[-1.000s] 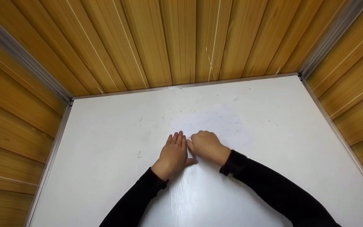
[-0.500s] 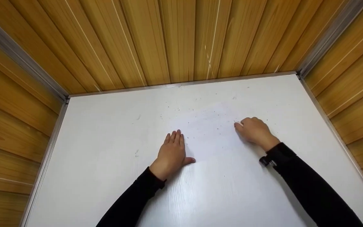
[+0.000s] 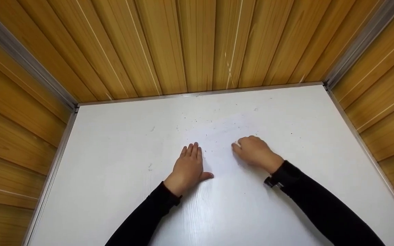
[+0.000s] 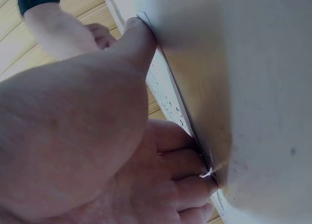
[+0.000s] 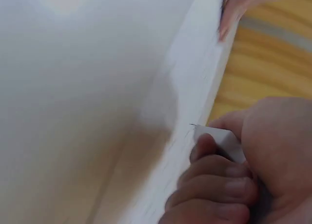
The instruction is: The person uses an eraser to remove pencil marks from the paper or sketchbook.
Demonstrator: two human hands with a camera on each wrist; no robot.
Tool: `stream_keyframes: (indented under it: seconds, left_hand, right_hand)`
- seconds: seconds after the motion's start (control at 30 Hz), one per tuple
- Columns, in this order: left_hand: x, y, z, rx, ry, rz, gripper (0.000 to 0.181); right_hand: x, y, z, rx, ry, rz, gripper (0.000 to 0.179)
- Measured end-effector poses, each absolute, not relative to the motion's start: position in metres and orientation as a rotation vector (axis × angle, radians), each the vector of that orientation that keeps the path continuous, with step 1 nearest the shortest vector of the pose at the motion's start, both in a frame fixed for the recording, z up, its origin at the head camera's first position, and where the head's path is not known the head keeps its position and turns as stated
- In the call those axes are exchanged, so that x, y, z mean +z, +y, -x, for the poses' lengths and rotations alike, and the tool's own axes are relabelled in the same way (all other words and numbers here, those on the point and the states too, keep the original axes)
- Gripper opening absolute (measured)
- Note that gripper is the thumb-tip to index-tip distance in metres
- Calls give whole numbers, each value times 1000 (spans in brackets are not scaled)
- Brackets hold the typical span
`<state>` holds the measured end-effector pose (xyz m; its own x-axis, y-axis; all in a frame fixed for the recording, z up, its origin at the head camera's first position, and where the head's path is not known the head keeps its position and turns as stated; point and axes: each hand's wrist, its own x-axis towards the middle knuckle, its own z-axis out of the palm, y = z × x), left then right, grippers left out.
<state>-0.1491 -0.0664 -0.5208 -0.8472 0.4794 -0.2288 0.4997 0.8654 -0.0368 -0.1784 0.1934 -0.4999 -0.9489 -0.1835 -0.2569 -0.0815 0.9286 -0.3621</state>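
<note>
A sheet of white paper [image 3: 219,136] lies on the white table, with dark crumbs scattered over it. My left hand [image 3: 188,166] rests flat on the paper's left side, fingers straight and thumb spread along the near edge. Over the right part of the sheet, my right hand [image 3: 254,150] grips a white block eraser [image 5: 213,134] between thumb and curled fingers. One corner of the eraser sticks out at the paper, and a dark shred clings to it in the right wrist view. The rest of the eraser is hidden in the palm.
The white tabletop [image 3: 115,147] carries more small crumbs and shreds [image 3: 150,166] around the sheet. Wood-patterned panels [image 3: 197,44] enclose the table at the back and both sides, with grey metal strips at the corners.
My right hand has swept with the eraser from beside the left hand to the sheet's right side, then partway back to the left. The left hand has stayed in place.
</note>
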Motion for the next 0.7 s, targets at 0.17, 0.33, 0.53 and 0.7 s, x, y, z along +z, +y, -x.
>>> stream_keyframes:
  seconds: [0.17, 0.33, 0.53, 0.7]
  left_hand:
    - [-521, -67, 149, -135, 2832, -761, 115]
    - [-522, -63, 149, -105, 2860, -795, 114]
    - [-519, -63, 148, -178, 2834, -752, 114]
    - [-521, -66, 148, -178, 2821, -730, 114]
  right_hand:
    - [-507, 126, 175, -424, 2754, 471, 45]
    - [-520, 119, 176, -392, 2858, 529, 42]
    - [-521, 189, 190, -467, 2934, 323, 47]
    - [-515, 258, 203, -523, 2853, 61, 57]
